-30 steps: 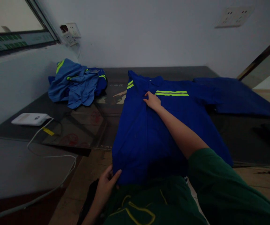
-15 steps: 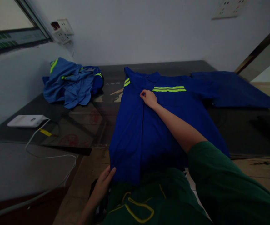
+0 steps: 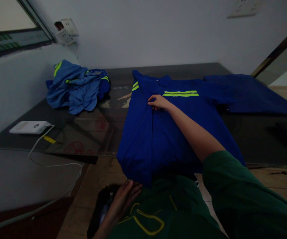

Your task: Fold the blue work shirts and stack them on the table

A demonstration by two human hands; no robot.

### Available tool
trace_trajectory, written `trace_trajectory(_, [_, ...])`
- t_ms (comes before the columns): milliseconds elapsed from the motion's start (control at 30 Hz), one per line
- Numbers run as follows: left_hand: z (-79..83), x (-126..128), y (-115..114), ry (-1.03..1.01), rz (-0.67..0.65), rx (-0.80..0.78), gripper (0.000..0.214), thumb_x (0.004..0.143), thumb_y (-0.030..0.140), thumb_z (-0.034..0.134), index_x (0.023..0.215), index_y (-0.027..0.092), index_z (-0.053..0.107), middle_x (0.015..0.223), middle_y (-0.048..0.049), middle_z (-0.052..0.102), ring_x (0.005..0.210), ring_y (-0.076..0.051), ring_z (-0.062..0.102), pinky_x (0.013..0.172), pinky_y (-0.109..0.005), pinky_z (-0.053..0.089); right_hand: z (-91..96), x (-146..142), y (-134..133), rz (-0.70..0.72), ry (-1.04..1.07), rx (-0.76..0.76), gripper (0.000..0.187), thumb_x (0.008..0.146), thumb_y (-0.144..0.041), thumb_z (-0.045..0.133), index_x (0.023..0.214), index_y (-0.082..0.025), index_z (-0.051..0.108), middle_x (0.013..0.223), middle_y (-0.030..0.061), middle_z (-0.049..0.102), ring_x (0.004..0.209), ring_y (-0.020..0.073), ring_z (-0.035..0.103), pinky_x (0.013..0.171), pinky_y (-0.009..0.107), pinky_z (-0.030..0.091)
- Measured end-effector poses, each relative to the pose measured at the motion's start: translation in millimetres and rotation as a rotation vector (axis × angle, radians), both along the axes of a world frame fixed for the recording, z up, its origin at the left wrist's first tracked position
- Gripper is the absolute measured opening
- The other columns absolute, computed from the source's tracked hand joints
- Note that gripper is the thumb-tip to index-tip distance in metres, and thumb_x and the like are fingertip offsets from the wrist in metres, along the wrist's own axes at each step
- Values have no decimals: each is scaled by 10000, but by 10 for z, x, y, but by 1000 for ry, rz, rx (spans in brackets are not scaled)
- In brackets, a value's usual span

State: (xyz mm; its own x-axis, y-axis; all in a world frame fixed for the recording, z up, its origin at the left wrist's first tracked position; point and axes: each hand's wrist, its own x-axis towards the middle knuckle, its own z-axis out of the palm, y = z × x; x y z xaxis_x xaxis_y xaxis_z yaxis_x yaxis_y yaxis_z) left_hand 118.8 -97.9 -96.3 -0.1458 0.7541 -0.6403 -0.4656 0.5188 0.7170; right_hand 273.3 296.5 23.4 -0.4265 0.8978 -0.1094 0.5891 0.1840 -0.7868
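A blue work shirt (image 3: 183,126) with a collar and yellow-green reflective stripes lies spread on the dark table, its left side folded inward and its lower edge hanging over the front. At the upper end of the fold, my right hand (image 3: 159,102) has its fingers bent in and pinched at the cloth; the fingertips partly hide what they grip. Down by the hem, my left hand (image 3: 127,196) has its fingers stretched out, palm turned up, touching the lower corner of the shirt.
A crumpled pile of blue garments (image 3: 77,88) lies at the back left. A white power bank (image 3: 30,127) with a white cable sits on the table's left end. Flat dark blue cloth (image 3: 255,94) lies at the right. Wall sockets (image 3: 243,8) are above.
My left hand has moved right along the hem and its fingers have straightened; the shirt's lower left corner has shifted inward and up. My right hand stays at the fold, its fingers slightly rearranged.
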Motion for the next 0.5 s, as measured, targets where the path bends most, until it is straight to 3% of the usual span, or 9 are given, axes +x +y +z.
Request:
trace_trajectory(167, [-14, 65, 106, -430, 11, -21, 246, 770, 368, 726, 879, 166, 636, 957, -98, 718, 1058, -237, 658, 1056, -391, 427, 209, 95, -389, 223, 76, -274, 544, 861, -367, 671, 1326, -163, 476, 583, -1, 656, 459, 147, 628, 482, 234, 536])
trace_trajectory(267, [-78, 58, 115, -560, 40, -30, 254, 780, 375, 707, 946, 187, 663, 993, -71, 735, 1116, -237, 637, 1083, -389, 402, 280, 164, -777, 408, 70, -435, 716, 837, -416, 692, 1420, -175, 353, 629, 6, 682, 509, 167, 673, 486, 232, 555])
trace_trajectory(400, [-87, 67, 17, -519, 2, -141, 406, 741, 392, 714, 1086, 183, 669, 1106, -94, 719, 1208, -318, 573, 1061, -462, 420, 217, 195, -1179, 592, 127, -553, 750, 803, -312, 735, 1430, -196, 339, 617, -31, 672, 539, 167, 695, 525, 221, 569])
trace_trajectory(500, [9, 47, -57, -399, 61, -102, 490, 716, 324, 740, 1182, 208, 639, 1182, -90, 690, 1208, -331, 571, 1066, -482, 417, 120, 182, -1261, 640, 234, -555, 632, 797, -218, 720, 1365, -195, 444, 623, -40, 674, 590, 155, 710, 577, 206, 569])
